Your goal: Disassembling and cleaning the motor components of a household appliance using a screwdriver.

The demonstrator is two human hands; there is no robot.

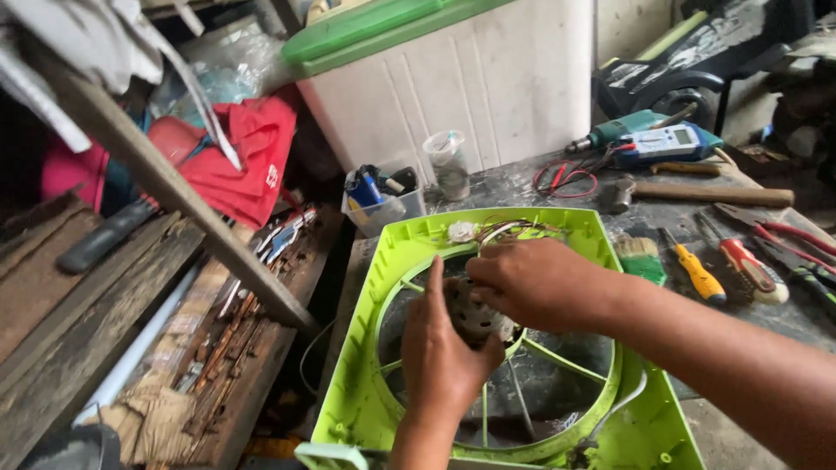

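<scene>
left hand (444, 348) grips grey motor (475, 315) | right hand (535, 280) seemingly pinching it | green fan frame (383, 270) on cluttered workbench (522, 187)

Cluttered daylit workshop, grey worktable (522, 187) (scuffed, dusty), white ribbed cabinet (488, 87) behind, worn wooden planks (78, 296) left — rough, weathered.

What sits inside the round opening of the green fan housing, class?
At the centre of the green fan housing, thin spokes meet a grey perforated motor. The left hand and right hand grip it, covering most of it; the bench shows through the gaps.
</scene>
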